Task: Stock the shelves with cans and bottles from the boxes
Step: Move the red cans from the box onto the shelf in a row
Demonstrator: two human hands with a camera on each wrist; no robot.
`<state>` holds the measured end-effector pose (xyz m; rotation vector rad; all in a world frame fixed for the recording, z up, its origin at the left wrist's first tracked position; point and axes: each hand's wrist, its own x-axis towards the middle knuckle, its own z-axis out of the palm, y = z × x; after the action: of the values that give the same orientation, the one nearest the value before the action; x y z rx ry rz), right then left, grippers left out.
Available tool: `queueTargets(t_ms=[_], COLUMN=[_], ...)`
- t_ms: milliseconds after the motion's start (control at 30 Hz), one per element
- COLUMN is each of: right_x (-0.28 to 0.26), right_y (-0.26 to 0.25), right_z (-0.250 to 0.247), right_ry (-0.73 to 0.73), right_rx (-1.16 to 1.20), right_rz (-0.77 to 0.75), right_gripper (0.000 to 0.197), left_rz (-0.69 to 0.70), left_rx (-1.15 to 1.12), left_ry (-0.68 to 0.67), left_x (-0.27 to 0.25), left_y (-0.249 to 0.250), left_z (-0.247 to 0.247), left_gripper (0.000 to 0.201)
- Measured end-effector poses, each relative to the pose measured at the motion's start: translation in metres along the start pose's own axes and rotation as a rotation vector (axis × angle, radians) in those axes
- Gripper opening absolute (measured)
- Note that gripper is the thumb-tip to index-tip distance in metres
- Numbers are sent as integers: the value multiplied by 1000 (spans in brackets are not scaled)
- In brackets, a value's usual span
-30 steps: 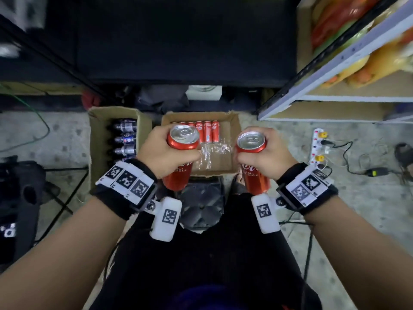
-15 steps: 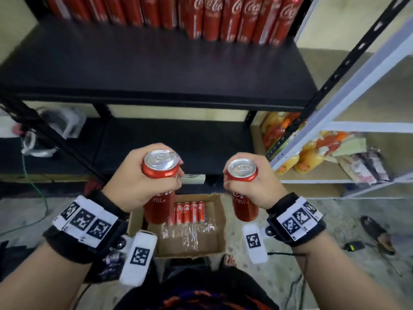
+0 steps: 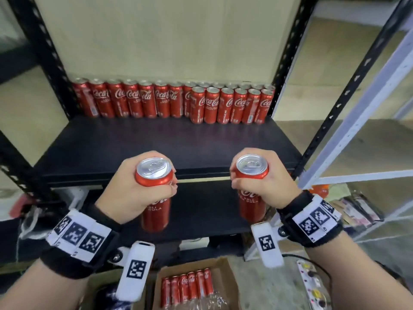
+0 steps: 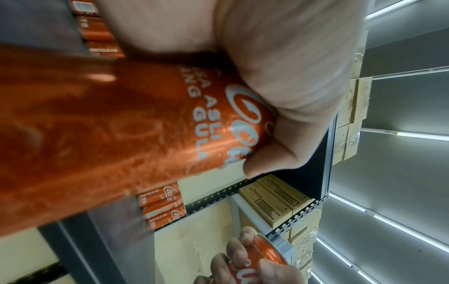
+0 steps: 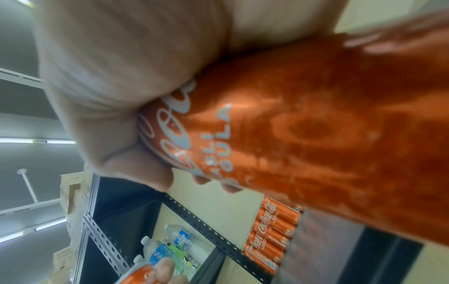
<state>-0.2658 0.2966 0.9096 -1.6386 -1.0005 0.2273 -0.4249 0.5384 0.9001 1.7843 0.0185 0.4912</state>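
Two upright cans [image 3: 154,193], one gripped in each of my hands' fingers [image 3: 166,186]; the shelf's [image 3: 156,142] bare front lies straight ahead.

A white power strip [image 3: 309,280] lies on the floor beside snack packets [image 3: 357,209].

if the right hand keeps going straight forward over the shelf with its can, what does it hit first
Probably nothing soon: the right hand holds its can near the black shelf's bare front. Straight ahead, the front row of cans on the right comes first, though depth is hard to judge.
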Motion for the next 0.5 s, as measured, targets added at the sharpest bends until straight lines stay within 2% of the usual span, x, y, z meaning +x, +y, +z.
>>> queueTargets(t_ms=[267, 500], right_x=[61, 110], right_y=[-29, -9], right_z=[41, 51], right_ry=[83, 91], right_rx=[14, 88], right_rz=[-66, -72], right_gripper=[20, 23], left_rz=[60, 87], left_rx=[-26, -15], left_ry=[27, 76], left_x=[26, 65], left_y=[14, 6], left_z=[-76, -88], left_gripper=[34, 36])
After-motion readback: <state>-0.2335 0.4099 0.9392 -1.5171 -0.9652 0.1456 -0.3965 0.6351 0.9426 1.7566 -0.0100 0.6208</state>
